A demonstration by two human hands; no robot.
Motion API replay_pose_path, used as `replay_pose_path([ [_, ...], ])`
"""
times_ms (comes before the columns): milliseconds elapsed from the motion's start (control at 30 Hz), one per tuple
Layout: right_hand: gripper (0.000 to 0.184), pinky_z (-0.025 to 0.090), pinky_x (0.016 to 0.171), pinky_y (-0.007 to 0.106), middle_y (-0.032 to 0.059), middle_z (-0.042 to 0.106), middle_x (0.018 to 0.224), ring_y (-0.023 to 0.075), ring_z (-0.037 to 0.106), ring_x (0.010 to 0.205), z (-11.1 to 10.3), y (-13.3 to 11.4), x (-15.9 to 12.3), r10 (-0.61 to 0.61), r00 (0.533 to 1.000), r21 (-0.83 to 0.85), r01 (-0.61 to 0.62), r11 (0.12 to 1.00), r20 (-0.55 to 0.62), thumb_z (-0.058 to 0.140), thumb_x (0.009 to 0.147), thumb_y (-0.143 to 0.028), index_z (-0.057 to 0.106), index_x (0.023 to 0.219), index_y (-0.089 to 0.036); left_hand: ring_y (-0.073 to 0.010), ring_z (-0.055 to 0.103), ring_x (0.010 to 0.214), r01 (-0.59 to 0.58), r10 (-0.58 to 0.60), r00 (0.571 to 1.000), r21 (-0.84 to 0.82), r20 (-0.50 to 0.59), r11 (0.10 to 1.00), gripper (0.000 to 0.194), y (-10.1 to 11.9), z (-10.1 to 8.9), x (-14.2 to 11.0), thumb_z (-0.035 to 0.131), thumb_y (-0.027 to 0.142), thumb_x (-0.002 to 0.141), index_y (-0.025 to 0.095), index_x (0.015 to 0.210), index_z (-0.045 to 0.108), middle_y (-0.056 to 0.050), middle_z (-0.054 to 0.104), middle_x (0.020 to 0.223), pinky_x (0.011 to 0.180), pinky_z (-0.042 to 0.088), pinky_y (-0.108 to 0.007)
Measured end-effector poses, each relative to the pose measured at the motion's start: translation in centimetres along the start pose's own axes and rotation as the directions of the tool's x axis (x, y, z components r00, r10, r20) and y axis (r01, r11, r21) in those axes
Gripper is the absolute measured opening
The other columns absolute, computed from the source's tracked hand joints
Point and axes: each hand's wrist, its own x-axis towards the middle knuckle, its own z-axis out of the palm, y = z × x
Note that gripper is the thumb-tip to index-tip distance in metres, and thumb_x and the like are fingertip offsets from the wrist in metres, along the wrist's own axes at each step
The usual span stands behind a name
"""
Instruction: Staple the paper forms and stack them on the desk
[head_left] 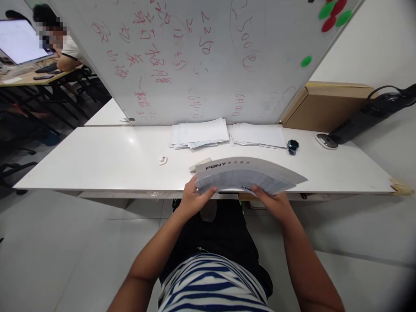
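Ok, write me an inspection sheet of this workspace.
Surface: white desk, glossy, light reflecting at left.
Job's things: printed sheets, bowed, marked "PONY"; left paper stack, uneven edges; right paper stack.
Clutter: small white item; dark blue watch-like item; pale item, partly hidden behind the sheets.
Hands: left hand and right hand both grip the sheets.
Cables: black loop at right, cord or strap, cannot tell.
Surroundings: whiteboard with red writing; cardboard box; person near a monitor.
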Motion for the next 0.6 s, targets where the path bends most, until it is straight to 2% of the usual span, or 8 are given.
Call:
replay_pose_path([
  [100,0.045,0.050,0.098,0.046,0.0056,0.072,0.108,0.0302,0.063,0.109,0.8,0.1,2.3,0.013,1.000,-0.022,-0.013,1.000,-0.029,0.081,0.065,-0.043,0.072,0.105,-0.024,-0.0288,0.064,0.105,-0.016,0.015,1.000,-0.034,-0.022,0.999,0.037,-0.2,1.2,2.3,0.081,0.033,0.066,0.019,0.099,0.073,-0.008,0.072,0.105,0.095,0.049,-0.038],
  [200,0.045,0.053,0.090,0.049,0.0077,0.073,0.105,0.0309,0.066,0.100,0.8,0.4,4.0,0.044,0.999,-0.072,-0.045,0.996,-0.009,0.080,0.065,-0.046,0.072,0.103,-0.022,-0.0264,0.066,0.099,0.020,-0.024,0.993,-0.038,-0.116,0.999,0.031,-2.0,2.0,3.1,0.076,0.035,0.072,0.017,0.097,0.073,-0.008,0.074,0.099,0.092,0.050,-0.037],
  [267,0.043,0.054,0.087,0.047,0.0073,0.073,0.105,0.0303,0.066,0.099,0.2,0.1,4.5,-0.015,1.000,-0.076,0.014,0.997,-0.009,0.078,0.067,-0.046,0.072,0.103,-0.023,-0.0252,0.066,0.100,-0.023,0.025,0.989,0.015,-0.148,1.000,0.030,-2.9,1.8,3.2,0.073,0.036,0.075,0.019,0.100,0.073,-0.007,0.073,0.102,0.093,0.049,-0.036],
  [367,0.037,0.053,0.087,0.044,0.0063,0.072,0.105,0.0293,0.064,0.101,-0.2,-0.7,4.4,-0.135,0.987,-0.034,0.133,0.991,-0.081,0.075,0.071,-0.046,0.072,0.100,-0.023,-0.0260,0.065,0.101,-0.110,0.126,0.982,0.115,-0.141,0.987,0.025,-3.2,1.3,3.2,0.074,0.035,0.074,0.021,0.095,0.075,-0.006,0.074,0.100,0.095,0.048,-0.036],
  [467,0.029,0.050,0.092,0.042,0.0055,0.071,0.104,0.0274,0.062,0.104,0.8,-0.9,4.1,-0.204,0.968,0.052,0.214,0.976,-0.145,0.074,0.073,-0.044,0.072,0.095,-0.025,-0.0280,0.065,0.103,-0.099,0.107,0.991,0.100,-0.083,0.990,0.021,-2.3,1.0,3.6,0.075,0.034,0.073,0.021,0.089,0.076,-0.006,0.074,0.098,0.096,0.047,-0.039],
  [533,0.030,0.048,0.094,0.041,0.0049,0.071,0.105,0.0254,0.062,0.105,1.9,-0.5,3.9,-0.177,0.968,0.185,0.210,0.960,-0.179,0.077,0.070,-0.044,0.071,0.095,-0.026,-0.0289,0.065,0.105,-0.060,0.062,0.997,0.056,-0.038,0.997,0.022,-1.4,0.8,4.1,0.076,0.034,0.071,0.021,0.089,0.077,-0.006,0.075,0.100,0.097,0.048,-0.040],
  [600,0.041,0.049,0.094,0.040,0.0046,0.070,0.109,0.0235,0.062,0.105,2.5,0.1,4.0,-0.108,0.975,0.347,0.172,0.922,-0.195,0.079,0.067,-0.043,0.069,0.103,-0.027,-0.0286,0.064,0.110,-0.064,0.063,0.998,0.027,0.012,0.998,0.028,-0.5,0.3,4.7,0.078,0.033,0.070,0.022,0.095,0.077,-0.006,0.073,0.107,0.100,0.046,-0.041],
])
